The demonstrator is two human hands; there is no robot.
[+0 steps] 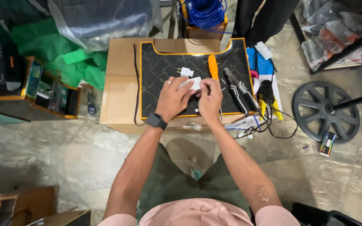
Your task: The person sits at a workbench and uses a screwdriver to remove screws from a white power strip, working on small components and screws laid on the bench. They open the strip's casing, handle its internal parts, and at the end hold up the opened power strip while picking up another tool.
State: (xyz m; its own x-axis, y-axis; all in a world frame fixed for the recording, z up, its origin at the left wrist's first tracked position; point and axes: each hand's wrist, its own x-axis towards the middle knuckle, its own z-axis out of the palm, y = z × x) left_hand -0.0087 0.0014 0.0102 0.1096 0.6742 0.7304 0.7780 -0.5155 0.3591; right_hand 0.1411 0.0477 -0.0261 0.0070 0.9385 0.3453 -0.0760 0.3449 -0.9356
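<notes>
View: a seated person's two bare arms are seen from above, reaching forward over a low counter (122, 83) made of a cardboard box topped by a dark marbled mat (160, 71).
Left hand (173, 98): curled closed, with a ring and a black wristwatch worn; the left side of a small white plug (194, 83) is pinched by its fingertips.
Right hand (210, 99): also curled closed, with fingertips set on the plug's right side from above.
Plug position: held between both hands, just above the mat near its middle, slightly ahead of the knuckles.
Key relation: the plug lies forward of both hands; its long axis seems to run left to right, though this is partly hidden. Both hands are touching it, neither clearly nearer.
Nearby: a second white plug piece (186, 72) lies just beyond; an orange screwdriver (213, 67) lies lengthwise just right of it.
Further right: black pliers (240, 90) and tangled cables (269, 121) are seen.
</notes>
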